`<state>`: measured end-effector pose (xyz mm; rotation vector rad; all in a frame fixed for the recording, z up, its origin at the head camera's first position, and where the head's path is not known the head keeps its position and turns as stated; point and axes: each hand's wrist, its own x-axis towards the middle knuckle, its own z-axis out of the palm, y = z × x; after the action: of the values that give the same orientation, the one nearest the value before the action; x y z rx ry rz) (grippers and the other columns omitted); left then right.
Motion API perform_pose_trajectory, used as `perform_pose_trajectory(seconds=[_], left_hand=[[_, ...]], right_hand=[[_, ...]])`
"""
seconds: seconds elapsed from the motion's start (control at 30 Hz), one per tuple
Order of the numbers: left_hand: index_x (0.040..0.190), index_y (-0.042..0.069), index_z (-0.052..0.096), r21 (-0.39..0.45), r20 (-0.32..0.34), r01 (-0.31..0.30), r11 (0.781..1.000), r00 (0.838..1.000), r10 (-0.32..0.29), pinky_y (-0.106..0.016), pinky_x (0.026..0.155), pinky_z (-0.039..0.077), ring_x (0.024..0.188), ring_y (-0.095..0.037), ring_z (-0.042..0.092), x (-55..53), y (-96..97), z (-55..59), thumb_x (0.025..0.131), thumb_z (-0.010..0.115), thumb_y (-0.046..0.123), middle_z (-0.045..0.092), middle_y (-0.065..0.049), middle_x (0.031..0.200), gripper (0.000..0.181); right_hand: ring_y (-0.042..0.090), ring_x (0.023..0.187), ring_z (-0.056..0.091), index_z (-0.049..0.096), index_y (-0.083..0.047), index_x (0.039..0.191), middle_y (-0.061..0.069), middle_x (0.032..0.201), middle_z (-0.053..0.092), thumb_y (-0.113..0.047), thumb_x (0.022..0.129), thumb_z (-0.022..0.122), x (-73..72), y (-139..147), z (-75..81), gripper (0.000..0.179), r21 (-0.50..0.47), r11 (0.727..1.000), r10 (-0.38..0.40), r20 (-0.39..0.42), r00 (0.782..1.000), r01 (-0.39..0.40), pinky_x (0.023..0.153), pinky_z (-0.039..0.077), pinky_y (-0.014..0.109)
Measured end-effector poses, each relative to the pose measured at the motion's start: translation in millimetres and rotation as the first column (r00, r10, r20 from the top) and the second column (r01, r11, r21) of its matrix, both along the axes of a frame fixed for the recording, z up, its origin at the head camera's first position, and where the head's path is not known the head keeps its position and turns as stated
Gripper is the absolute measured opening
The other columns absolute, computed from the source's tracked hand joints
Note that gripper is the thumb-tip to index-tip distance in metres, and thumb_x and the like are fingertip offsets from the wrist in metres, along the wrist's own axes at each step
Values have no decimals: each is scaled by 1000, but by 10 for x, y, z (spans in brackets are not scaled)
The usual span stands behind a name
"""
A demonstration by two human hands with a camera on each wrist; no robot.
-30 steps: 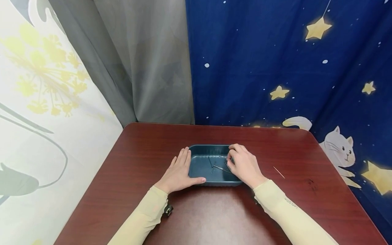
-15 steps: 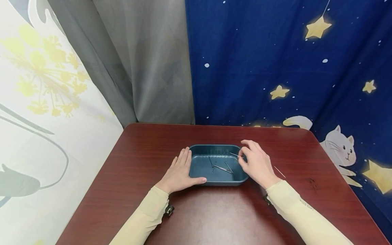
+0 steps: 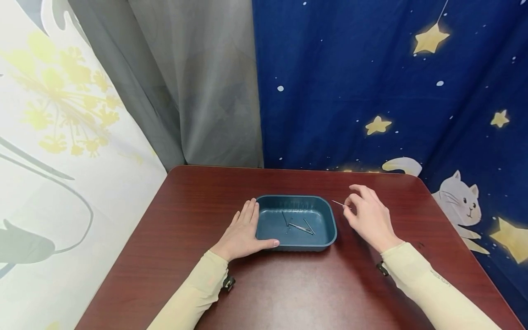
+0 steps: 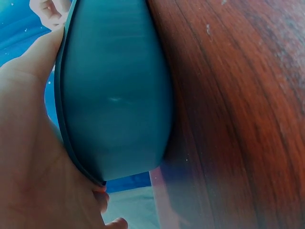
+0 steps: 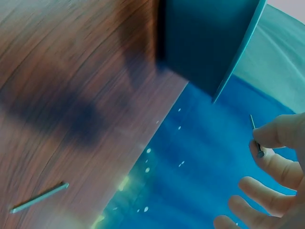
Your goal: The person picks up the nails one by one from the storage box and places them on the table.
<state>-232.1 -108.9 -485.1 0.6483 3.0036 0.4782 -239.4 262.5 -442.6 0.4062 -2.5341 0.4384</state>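
While the left hand, spread, braces the tray at its left end, the right hand pinches a nail above the table, beyond the right end, where a light, steady grip seems best.

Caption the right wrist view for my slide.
Right hand pinches a nail, apart from the tray, while a thin rod lies on the table.
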Motion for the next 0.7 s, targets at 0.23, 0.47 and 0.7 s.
perform_pose_trajectory(seconds=[0.23, 0.47, 0.7], left_hand=[[161, 4, 7, -3, 1, -7, 1000, 1000, 7, -50, 121, 14, 154, -24, -2, 2, 2, 5, 72, 41, 96, -6, -4, 168, 133], [161, 4, 7, 2, 7, -4, 1000, 1000, 4, -50, 121, 13, 154, -23, -3, 11, 1, -7, 73, 41, 95, -6, -5, 168, 132], [161, 3, 7, 7, 5, -9, 1000, 1000, 9, -50, 121, 13, 154, -23, -3, 16, 5, -5, 74, 43, 95, -6, -4, 168, 131]], right_hand=[[31, 122, 51, 66, -17, 79, 9, 130, 58, -17, 83, 73, 16, 238, -46, 8, 15, 999, -39, 8, 999, 39, 61, 53, 58], [35, 121, 50, 66, -17, 76, 12, 128, 58, -15, 83, 72, 79, 442, -160, 9, 37, 996, -87, 80, 993, 84, 63, 51, 62], [39, 119, 49, 62, -19, 70, 16, 125, 58, -12, 82, 72, 157, 609, -285, 17, 69, 992, -114, 152, 982, 105, 67, 50, 64]])
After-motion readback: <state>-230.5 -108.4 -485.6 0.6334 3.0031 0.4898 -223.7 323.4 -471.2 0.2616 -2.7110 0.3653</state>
